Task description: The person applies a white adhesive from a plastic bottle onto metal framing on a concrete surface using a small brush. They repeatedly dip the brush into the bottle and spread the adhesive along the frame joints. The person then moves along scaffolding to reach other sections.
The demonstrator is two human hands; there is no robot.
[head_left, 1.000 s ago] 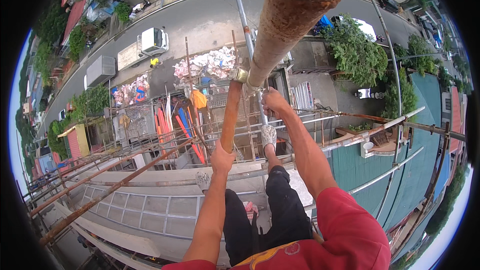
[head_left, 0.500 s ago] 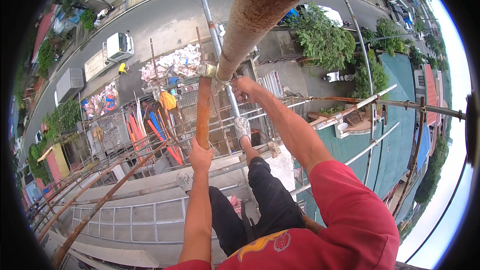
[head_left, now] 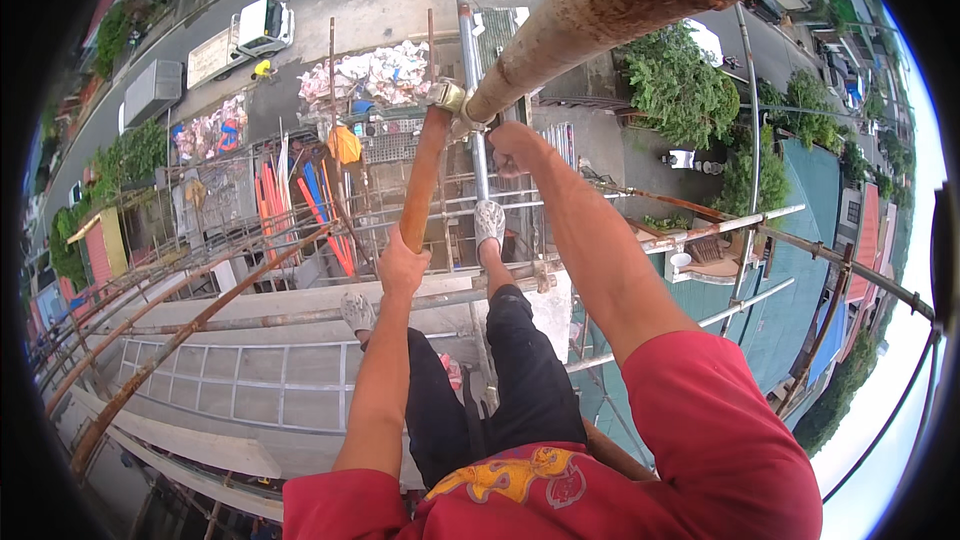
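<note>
My left hand (head_left: 403, 266) is wrapped round a rust-orange pipe (head_left: 425, 185), whose far end meets a metal clamp (head_left: 447, 97). That clamp sits against the lower end of a thick, rusty upright pipe (head_left: 570, 30), which rises toward me at the upper right. My right hand (head_left: 520, 150) is closed just right of the joint, fingers curled; what it holds, if anything, is hidden. Beneath the joint runs a grey metal tube (head_left: 468, 40). One of my patterned shoes (head_left: 489, 222) rests on this tube, the other (head_left: 357, 312) is further left.
I am high above the ground among scaffold tubes. Rusty poles (head_left: 200, 330) slant along the left, and a horizontal tube (head_left: 720, 228) crosses at right. Far below are a white truck (head_left: 262, 28), pale sacks (head_left: 370, 75), a tree (head_left: 680, 85) and a green roof (head_left: 790, 200).
The view has shifted, so the ground appears higher and the joint further right. My left hand still grips the orange pipe; my right hand stays by the joint, its fist slightly turned.
</note>
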